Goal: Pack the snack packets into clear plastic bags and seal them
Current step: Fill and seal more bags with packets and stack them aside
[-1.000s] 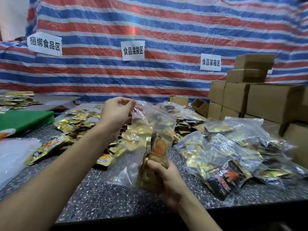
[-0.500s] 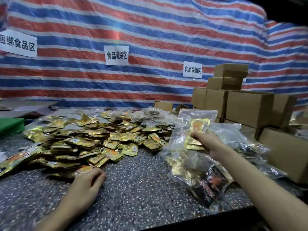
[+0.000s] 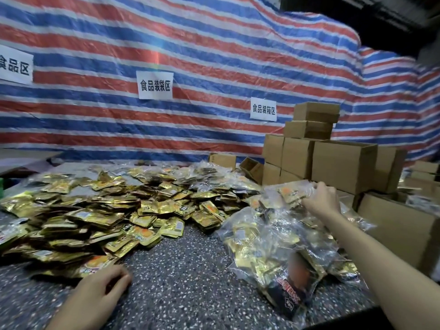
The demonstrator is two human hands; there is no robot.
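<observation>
The dark speckled stone table [image 3: 190, 294] carries a broad, loose pile of gold snack packets [image 3: 95, 215] across its left and middle, reaching to the far edge. To the right of the pile, touching it, is a heap of clear plastic bags [image 3: 269, 246] filled with the same packets, and behind and beside that heap stand stacked brown cardboard boxes [image 3: 342, 165]. The left hand [image 3: 102, 289] rests on the bare stone just in front of the pile's near edge.
</observation>
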